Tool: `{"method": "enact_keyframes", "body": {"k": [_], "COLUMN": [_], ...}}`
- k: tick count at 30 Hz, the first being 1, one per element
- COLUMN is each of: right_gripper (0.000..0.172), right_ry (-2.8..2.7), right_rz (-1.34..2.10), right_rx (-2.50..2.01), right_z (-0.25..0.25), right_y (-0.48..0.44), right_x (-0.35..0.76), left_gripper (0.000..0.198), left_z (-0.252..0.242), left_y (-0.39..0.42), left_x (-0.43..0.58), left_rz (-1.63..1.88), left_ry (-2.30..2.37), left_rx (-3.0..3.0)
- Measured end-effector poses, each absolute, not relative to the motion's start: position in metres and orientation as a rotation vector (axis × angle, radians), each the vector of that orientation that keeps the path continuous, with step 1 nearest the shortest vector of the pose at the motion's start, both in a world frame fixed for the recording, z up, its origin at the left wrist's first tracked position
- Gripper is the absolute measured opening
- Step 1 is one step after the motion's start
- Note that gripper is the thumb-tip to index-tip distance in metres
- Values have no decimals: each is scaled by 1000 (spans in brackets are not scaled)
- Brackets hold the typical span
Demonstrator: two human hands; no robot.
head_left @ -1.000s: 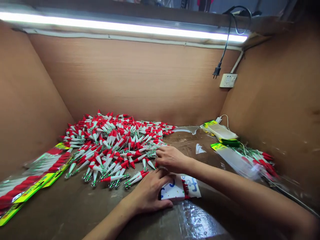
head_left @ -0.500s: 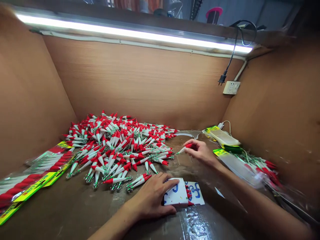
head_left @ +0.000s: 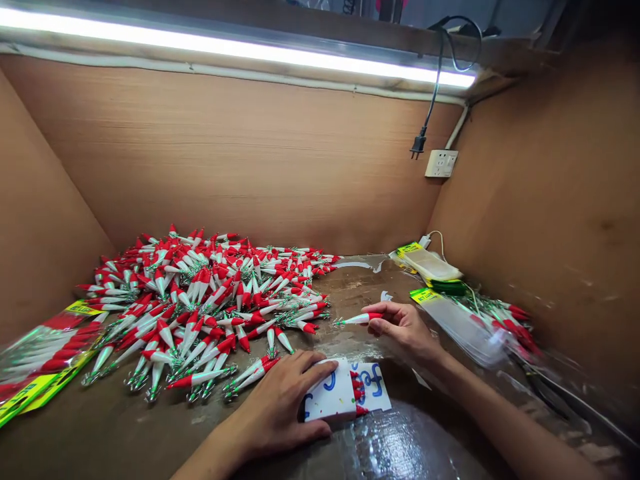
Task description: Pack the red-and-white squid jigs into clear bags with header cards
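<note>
My right hand (head_left: 407,328) pinches a red-and-white squid jig (head_left: 361,319) by its red end, above the table. The jig lies nearly level, its green hook crown pointing left toward the pile. My left hand (head_left: 280,400) wraps round a small white holder (head_left: 333,393) with blue lettering, thumb on the near side and fingers over the top. Red jig tips (head_left: 358,393) poke out of the holder's right end, above a white lettered flap (head_left: 374,387). Many similar jigs form a loose pile (head_left: 210,300) to the left. My left palm hides the holder's left end.
Bagged jigs with yellow-green labels (head_left: 55,347) lie at the far left. On the right are clear labelled bags (head_left: 463,327), more jigs (head_left: 515,327) and dark-handled pliers (head_left: 545,393). A black plug (head_left: 418,145) hangs near a wall socket (head_left: 441,163). Board walls enclose the table.
The view has swung right, so the scene sits further left. My right hand has moved nearer and rightward over the table; its jig has turned closer to level. My left hand keeps its hold.
</note>
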State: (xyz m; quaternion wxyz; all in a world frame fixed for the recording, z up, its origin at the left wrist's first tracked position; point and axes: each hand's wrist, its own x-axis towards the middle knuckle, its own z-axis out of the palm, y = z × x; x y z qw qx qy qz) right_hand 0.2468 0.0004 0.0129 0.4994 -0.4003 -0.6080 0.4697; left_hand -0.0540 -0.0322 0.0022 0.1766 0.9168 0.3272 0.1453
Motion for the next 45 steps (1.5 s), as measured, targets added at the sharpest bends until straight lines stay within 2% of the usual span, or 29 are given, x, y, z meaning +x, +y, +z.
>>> {"method": "enact_keyframes", "body": {"k": [12, 16, 20, 24, 30, 37, 45], "right_gripper": [37, 39, 40, 40, 34, 31, 34], "right_ry": [-1335, -1210, -1111, -1117, -1248, -1310, -1234], "right_rz": [1174, 1259, 1328, 1326, 1355, 1330, 1565], "right_rx": [-954, -937, -945, -957, -1006, -1080, -1023], "right_z": [11, 8, 1, -4, 3, 6, 3], "right_y": [-15, -28, -40, -49, -61, -70, -69], "right_x": [225, 209, 194, 181, 169, 164, 164], "left_gripper": [84, 86, 45, 45, 39, 39, 34], "left_z": [2, 7, 10, 2, -13, -12, -4], "left_y": [-33, -36, -43, -45, -43, -47, -49], "left_x": [-55, -52, -38, -25, -20, -17, -18], "left_rz": [441, 582, 901, 974, 1041, 993, 964], "left_ry": [908, 893, 988, 839, 682, 740, 705], "left_rx": [2607, 2524, 1924, 1281, 950, 937, 1052]}}
